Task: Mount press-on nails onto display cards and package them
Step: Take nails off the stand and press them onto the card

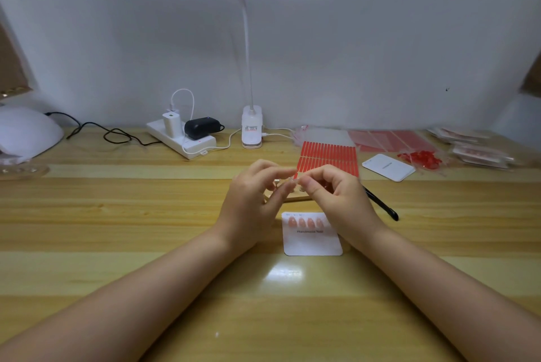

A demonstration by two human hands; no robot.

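White display card point(313, 240) below both grips — printed "Handmade Nail", four pink nails point(306, 222) across its top.
Left hand point(251, 194) and right hand point(336, 191) pinch one small clear piece point(291, 180) between them — fingertips meeting above the worktop point(146, 215).

Both forearms reach forward, converging at centre. Left hand point(251, 197) and right hand point(336, 194) raised, fingertips meeting; fingers curled, apparently pinching something tiny between them, too blurred to identify.

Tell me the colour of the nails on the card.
Pale pink nails on the white card, head view.
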